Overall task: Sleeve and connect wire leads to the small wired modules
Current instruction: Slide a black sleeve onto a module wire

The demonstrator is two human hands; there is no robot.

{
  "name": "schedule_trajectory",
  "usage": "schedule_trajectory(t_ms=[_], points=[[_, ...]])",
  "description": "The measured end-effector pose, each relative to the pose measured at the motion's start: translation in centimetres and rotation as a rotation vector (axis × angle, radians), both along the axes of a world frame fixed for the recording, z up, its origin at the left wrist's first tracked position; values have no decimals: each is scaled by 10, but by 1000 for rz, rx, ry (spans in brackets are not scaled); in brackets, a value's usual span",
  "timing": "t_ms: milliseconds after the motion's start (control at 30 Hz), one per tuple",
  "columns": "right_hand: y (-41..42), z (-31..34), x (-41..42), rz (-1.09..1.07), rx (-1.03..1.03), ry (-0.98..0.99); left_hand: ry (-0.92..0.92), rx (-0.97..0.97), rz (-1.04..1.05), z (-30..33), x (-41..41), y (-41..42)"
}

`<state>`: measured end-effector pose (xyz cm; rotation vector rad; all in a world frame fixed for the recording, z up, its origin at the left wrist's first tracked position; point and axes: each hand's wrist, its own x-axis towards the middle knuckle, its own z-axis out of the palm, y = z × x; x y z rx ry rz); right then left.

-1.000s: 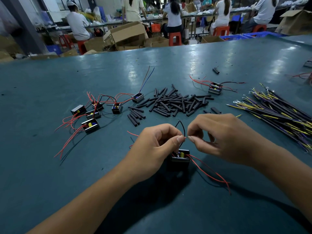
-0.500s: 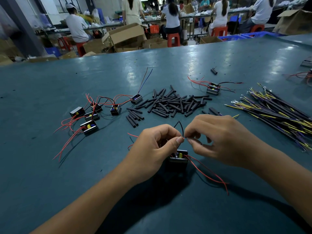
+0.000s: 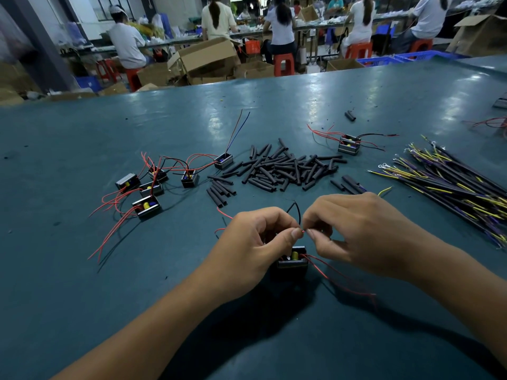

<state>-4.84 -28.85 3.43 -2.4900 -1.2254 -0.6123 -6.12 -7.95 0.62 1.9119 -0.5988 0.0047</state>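
Tabletop (image 3: 301, 338) smooth w/ slight sheen; sleeve tubes (image 3: 288, 168) matt black; boxes (image 3: 205, 56) plain brown cardboard.

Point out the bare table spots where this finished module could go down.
Bare table lies left of the left hand, below the red-wired modules. More lies beyond the sleeve pile. Crowded: between that pile and the wire bundle.

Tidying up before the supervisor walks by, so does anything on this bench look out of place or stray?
One short black sleeve piece lies alone, far behind the main sleeve pile. One module sits right of the pile, apart from the cluster of modules on its left. Nothing looks damaged.
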Motion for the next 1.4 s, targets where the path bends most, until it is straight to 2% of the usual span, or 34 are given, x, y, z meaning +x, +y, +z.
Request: schedule_trajectory(t_ms=[67,167,233,333,367,400,433,467,567,600,667,833,933,1033,1133,1233,1333,1367,1400], points=[[0,-1,0,-23,24,110,-45,30,16,-1,-1,0],[1,-3,0,-86,179,423,-183,107,59,-1,-1,-1],[4,-4,1,-136,351,716,-316,180,101,0,-1,-3],[7,-4,-1,-182,688,1322,-417,248,120,1,-3,-6],[7,-3,-2,-182,753,1437,-426,255,120,1,-3,-7],[7,-2,-2,-168,765,1468,-414,246,119,1,-3,-6],[6,-1,-2,-149,724,1401,-378,221,114,1,-3,-5],[4,-1,-2,-129,638,1240,-325,185,102,1,-3,-4],[-3,2,-2,-55,310,495,-166,73,59,1,-1,-1],[-6,2,-2,-14,218,320,-126,43,49,1,-1,-1],[-10,1,-3,28,55,97,-70,7,33,2,-2,-2],[-7,-2,-1,33,-28,-156,-7,-21,5,1,-2,-3],[-9,-2,0,46,-69,-225,6,-22,3,1,-1,-3],[-6,-2,-2,29,-72,-209,-10,11,-2,1,-3,-4],[-2,-3,-6,6,43,20,-70,54,14,1,-4,-4],[1,-3,-6,-67,290,479,-250,184,72,3,-5,-5],[1,-1,-5,-78,580,1103,-331,234,94,4,-6,-6],[0,-1,-5,-80,621,1223,-315,219,91,3,-6,-6],[-2,0,-5,-68,627,1253,-278,194,83,3,-6,-5]])
